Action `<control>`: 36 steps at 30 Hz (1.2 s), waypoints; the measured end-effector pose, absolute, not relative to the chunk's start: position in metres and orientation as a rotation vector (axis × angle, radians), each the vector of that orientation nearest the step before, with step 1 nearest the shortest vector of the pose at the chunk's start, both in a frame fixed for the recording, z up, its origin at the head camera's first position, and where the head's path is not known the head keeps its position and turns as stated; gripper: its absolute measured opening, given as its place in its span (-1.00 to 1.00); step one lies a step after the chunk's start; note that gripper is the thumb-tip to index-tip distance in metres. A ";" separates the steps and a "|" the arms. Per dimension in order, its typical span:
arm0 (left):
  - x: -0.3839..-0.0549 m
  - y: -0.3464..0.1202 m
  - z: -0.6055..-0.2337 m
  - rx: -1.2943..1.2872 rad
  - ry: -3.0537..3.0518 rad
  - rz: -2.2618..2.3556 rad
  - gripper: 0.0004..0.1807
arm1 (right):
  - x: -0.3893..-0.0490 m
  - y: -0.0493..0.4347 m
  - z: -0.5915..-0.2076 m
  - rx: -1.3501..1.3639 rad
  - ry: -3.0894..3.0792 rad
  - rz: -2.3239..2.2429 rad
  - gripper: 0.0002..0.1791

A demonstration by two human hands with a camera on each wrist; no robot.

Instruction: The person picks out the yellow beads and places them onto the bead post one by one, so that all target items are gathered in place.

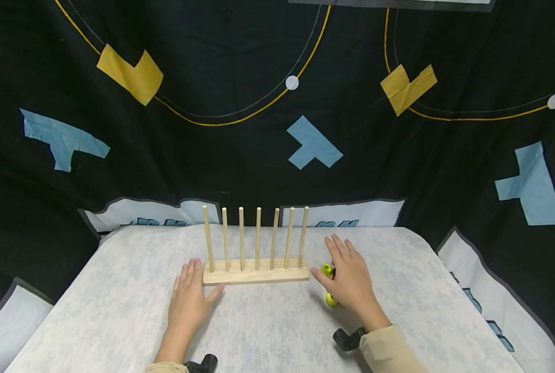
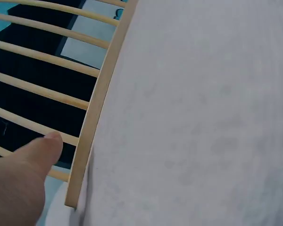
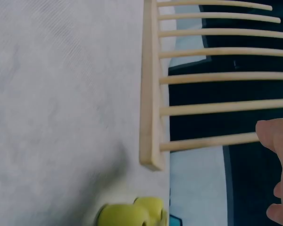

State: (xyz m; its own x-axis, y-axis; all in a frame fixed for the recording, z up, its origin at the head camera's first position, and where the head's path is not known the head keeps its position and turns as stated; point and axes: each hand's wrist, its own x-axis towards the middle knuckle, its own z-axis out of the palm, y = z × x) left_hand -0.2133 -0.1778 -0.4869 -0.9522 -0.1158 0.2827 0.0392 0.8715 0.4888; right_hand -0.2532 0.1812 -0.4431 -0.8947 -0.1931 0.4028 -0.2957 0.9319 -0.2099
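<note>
A pale wooden rack stands upright on the table, with several thin pegs in a row along its base. My left hand lies flat beside the rack's left end, fingers straight and thumb spread along the front; I cannot tell if it touches the wood. To the right of the rack, my right hand is held with fingers extended, above yellow-green beads. The hand partly hides them, along with something dark among them. In the right wrist view the beads sit near the rack's end.
A mottled pale cloth covers the table. Behind it hangs a black fabric backdrop with yellow and blue shapes. Dark wrist devices are worn on both forearms.
</note>
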 end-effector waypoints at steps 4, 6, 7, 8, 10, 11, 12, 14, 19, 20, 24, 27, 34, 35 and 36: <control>-0.214 -0.181 -0.493 0.068 -2.750 -0.779 0.00 | -0.251 0.191 -0.446 0.363 -2.725 0.409 -0.09; -0.215 -0.182 -0.496 0.073 -2.756 -0.805 -0.01 | -0.250 0.197 -0.448 0.360 -2.737 0.424 -0.10; -0.215 -0.183 -0.498 0.076 -2.760 -0.820 -0.02 | -0.250 0.200 -0.450 0.360 -2.741 0.428 -0.10; -0.216 -0.183 -0.500 0.077 -2.762 -0.832 -0.04 | -0.249 0.204 -0.452 0.357 -2.744 0.438 -0.11; -0.217 -0.185 -0.503 0.077 -2.766 -0.849 -0.09 | -0.249 0.211 -0.456 0.355 -2.746 0.460 -0.11; -0.217 -0.185 -0.504 0.075 -2.762 -0.854 -0.11 | -0.249 0.215 -0.458 0.355 -2.747 0.480 -0.11; -0.218 -0.186 -0.504 0.075 -2.758 -0.862 -0.13 | -0.249 0.219 -0.460 0.353 -2.751 0.507 -0.11; -0.218 -0.186 -0.505 0.079 -2.753 -0.869 -0.17 | -0.249 0.228 -0.463 0.346 -2.766 0.570 -0.12; -0.219 -0.187 -0.507 0.119 -2.762 -0.893 -0.20 | -0.247 0.252 -0.472 0.303 -2.790 0.760 -0.19; -0.219 -0.187 -0.507 0.128 -2.766 -0.899 -0.20 | -0.247 0.257 -0.473 0.292 -2.788 0.791 -0.22; -0.221 -0.187 -0.508 0.137 -2.789 -0.890 -0.19 | -0.246 0.273 -0.479 0.243 -2.782 0.874 -0.29; -0.221 -0.187 -0.508 0.124 -2.803 -0.857 -0.17 | -0.245 0.282 -0.483 0.222 -2.794 0.896 -0.32; -0.222 -0.190 -0.507 0.098 -2.804 -0.842 -0.17 | -0.242 0.293 -0.492 0.250 -2.834 0.965 -0.40; -0.223 -0.190 -0.506 0.097 -2.803 -0.843 -0.18 | -0.241 0.294 -0.493 0.251 -2.843 0.975 -0.41; -0.223 -0.190 -0.506 0.096 -2.804 -0.843 -0.18 | -0.241 0.295 -0.494 0.251 -2.850 0.984 -0.42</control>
State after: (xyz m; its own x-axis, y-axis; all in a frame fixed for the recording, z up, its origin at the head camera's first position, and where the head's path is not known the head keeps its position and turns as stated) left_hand -0.2229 -0.1904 -0.5057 -0.9756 -0.1225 0.1823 -0.0017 0.8341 0.5517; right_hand -0.2412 0.2948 -0.4944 -0.9796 -0.1181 0.1628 -0.1933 0.7755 -0.6010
